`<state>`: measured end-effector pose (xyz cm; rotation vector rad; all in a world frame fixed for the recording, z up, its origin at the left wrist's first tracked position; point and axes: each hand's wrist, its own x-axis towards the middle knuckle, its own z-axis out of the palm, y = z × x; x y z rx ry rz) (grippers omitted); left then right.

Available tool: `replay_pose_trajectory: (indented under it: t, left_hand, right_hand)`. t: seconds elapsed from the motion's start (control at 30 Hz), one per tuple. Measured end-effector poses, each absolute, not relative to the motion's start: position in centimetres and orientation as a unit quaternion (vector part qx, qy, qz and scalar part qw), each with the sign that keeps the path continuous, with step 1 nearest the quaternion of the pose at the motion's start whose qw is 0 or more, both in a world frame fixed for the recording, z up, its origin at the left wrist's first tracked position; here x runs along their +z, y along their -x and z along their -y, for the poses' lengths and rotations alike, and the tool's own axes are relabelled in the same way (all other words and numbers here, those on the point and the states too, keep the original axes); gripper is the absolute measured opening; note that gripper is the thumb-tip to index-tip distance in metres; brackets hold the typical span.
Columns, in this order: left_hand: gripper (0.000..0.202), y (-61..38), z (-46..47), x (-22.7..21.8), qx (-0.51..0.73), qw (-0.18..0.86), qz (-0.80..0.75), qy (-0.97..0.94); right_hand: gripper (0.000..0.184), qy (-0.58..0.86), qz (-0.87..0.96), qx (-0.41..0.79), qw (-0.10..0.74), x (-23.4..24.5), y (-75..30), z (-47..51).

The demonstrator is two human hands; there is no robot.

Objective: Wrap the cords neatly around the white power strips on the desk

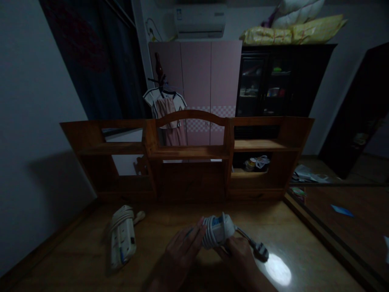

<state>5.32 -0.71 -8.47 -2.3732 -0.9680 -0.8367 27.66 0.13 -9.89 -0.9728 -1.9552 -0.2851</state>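
Between my hands, above the wooden desk top, is a power strip with its pale cord wound round it in several turns. My left hand is closed at its left end, the fingers laid along the coil. At the right end my right hand grips it from below, fingers curled and partly hidden. A short length of cord runs out to the right and ends in a dark plug. To the left lies a second white power strip, also wrapped in its cord.
A wooden shelf unit stands across the back of the desk. The white wall rises at left. A bright light spot falls near the plug. Beyond are a pink wardrobe and a dark cabinet.
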Motion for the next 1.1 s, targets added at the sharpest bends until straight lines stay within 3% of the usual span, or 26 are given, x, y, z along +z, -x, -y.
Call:
replay_pose_trajectory:
  t: [0.53,0.73,0.97,1.1]
  left_hand:
    - [0.052,-5.0,1.8,-6.8,-0.294,0.268,0.291,0.870]
    - [0.058,-5.7,2.5,-6.1,-0.299,0.296,0.339,0.842]
    - [0.053,-5.9,2.3,-6.0,-0.289,0.296,0.319,0.853]
    - [0.056,-5.8,2.6,-6.2,-0.294,0.300,0.350,0.838]
  right_hand:
    - [0.036,0.396,0.779,-0.095,0.478,-8.7,-27.9,0.4]
    - [0.042,0.430,0.792,-0.025,0.433,-8.2,-28.0,1.1]
    - [0.027,0.452,0.790,0.020,0.413,-8.0,-27.7,1.1]
    - [0.030,0.439,0.799,0.016,0.410,-8.2,-27.7,1.0]
